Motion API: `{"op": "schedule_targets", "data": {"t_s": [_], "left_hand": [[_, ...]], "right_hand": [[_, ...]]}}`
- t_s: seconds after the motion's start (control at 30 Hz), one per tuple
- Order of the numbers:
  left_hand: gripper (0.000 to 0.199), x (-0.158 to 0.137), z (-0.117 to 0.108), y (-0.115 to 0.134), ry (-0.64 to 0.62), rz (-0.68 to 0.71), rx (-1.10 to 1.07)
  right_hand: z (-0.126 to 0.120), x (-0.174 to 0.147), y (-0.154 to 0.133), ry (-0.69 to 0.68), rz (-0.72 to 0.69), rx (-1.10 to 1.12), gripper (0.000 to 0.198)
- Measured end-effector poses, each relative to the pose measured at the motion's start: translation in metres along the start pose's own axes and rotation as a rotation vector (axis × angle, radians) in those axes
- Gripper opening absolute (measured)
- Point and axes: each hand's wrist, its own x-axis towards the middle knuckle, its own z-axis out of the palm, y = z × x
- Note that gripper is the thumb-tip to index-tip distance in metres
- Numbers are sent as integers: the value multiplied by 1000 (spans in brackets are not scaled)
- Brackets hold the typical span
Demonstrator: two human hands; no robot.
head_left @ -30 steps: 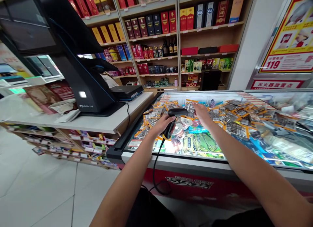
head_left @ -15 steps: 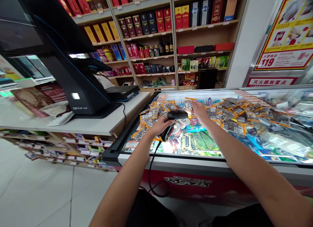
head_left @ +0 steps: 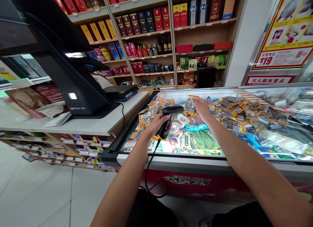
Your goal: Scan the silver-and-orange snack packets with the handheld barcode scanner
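My left hand (head_left: 157, 124) is wrapped round the handle of a black barcode scanner (head_left: 173, 110), whose cable hangs down over the freezer's front. My right hand (head_left: 201, 107) pinches the edge of a small snack packet (head_left: 190, 104) with orange ends and a clear middle, just right of the scanner head. Similar packets are spread on the freezer's glass top to the left, and a larger pile of packets (head_left: 232, 111) lies to the right. Beneath the glass, tubs (head_left: 175, 129) and green ice-cream packs (head_left: 204, 140) show between my arms.
A white counter (head_left: 97, 126) on the left carries a black checkout terminal (head_left: 80, 99) and a paper bowl (head_left: 52, 109). The chest freezer's front rim (head_left: 176, 158) runs before me. Shelves of boxes and bottles (head_left: 146, 52) stand behind it.
The scanner in my left hand has shifted slightly left, away from the packet. My right hand still holds the packet, which now shows more fully.
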Motion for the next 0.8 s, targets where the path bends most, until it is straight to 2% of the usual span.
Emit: {"op": "schedule_targets", "data": {"t_s": [0.07, 0.17, 0.23, 0.3, 0.37, 0.4, 0.47, 0.53, 0.57, 0.67, 0.8], "left_hand": [[38, 1, -2, 3, 72, 41, -44], [42, 1, -8, 9, 146, 97, -141], [45, 1, -12, 12, 184, 135, -224], [46, 1, -15, 14, 215, 179, -291], [46, 1, -18, 15, 236, 211, -338], [45, 1, -19, 16, 243, 219, -355], [44, 0, -20, 15, 247, 210, -380], [44, 0, -20, 15, 255, 191, -386], [44, -1, -19, 15, 260, 182, -380], [45, -2, -17, 15, 271, 151, -339], [47, -3, -16, 15, 271, 109, -308]], "right_hand": [[-13, 8, 11, 71, 34, -180, 42], [-34, 18, 32, 72, 114, -460, 35], [-44, 21, 40, 128, 153, -586, 41], [-46, 19, 36, 240, 121, -641, 58], [-38, 10, 19, 244, -19, -569, 58], [-30, 2, 8, 162, -113, -485, 51], [-9, -19, -17, -183, -258, -257, 36], [15, -44, -37, -547, -297, -136, 42], [25, -55, -44, -632, -307, -159, 50], [48, -78, -52, -727, -315, -296, 76], [54, -76, -46, -716, -203, -329, 69]]}}
